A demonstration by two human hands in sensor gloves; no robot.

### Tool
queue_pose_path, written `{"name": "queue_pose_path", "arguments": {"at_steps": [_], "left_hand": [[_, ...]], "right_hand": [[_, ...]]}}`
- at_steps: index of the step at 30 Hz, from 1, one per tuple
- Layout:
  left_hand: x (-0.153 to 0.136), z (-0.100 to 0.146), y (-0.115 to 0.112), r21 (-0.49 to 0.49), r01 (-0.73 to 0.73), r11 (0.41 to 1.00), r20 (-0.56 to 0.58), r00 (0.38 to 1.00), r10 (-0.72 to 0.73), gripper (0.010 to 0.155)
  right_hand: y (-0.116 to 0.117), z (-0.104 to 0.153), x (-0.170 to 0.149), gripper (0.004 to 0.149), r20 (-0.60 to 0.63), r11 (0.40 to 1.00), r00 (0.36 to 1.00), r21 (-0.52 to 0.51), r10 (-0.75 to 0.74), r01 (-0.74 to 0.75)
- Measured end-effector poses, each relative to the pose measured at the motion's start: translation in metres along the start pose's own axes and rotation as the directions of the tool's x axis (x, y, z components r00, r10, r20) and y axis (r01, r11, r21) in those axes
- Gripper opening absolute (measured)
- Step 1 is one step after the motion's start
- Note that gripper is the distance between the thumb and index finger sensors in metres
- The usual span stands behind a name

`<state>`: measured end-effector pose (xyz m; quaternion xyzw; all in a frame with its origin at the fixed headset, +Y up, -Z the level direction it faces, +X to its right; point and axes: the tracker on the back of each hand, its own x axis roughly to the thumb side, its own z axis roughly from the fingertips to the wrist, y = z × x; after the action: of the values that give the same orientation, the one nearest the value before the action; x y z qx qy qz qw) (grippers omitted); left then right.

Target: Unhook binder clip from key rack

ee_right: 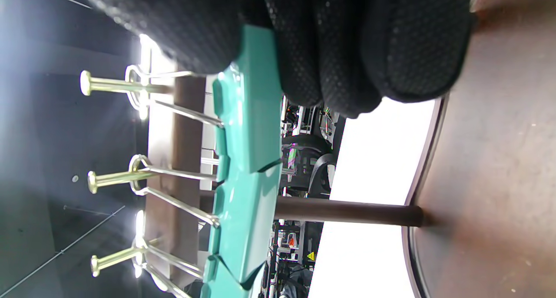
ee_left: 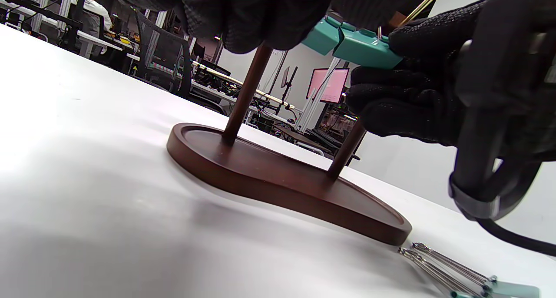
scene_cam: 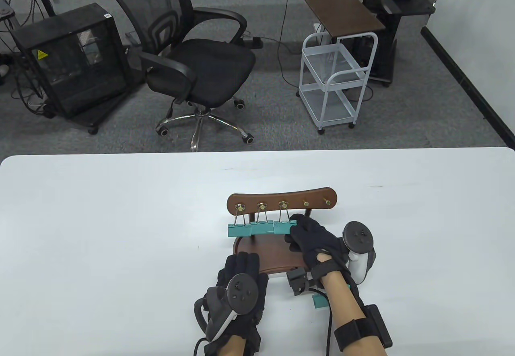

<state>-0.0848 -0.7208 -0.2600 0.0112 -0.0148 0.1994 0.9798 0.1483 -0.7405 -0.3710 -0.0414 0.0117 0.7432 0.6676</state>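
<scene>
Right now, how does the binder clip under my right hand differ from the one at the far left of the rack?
The right-hand clip is gripped by the right hand; the far-left clip hangs untouched. The right-hand clip is on the third peg, beside bare pegs; the far-left clip is on the first. Both are teal, still hooked on the key rack.

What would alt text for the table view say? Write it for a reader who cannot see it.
A gloved right hand grips the rightmost of three teal binder clips hanging from a wooden key rack on a white table. The left hand rests at the rack's base; two pegs stand bare.
</scene>
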Motion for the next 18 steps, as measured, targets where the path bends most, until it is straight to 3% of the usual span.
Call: {"name": "queue_pose_path", "arguments": {"at_steps": [18], "left_hand": [[-0.0001, -0.0002, -0.0001, -0.002, 0.001, 1.000, -0.002, 1.000, -0.001, 0.061]], "right_hand": [[-0.0023, 0.0002, 0.0029, 0.054, 0.027, 0.995, 0.995, 0.039, -0.097, 0.095]]}}
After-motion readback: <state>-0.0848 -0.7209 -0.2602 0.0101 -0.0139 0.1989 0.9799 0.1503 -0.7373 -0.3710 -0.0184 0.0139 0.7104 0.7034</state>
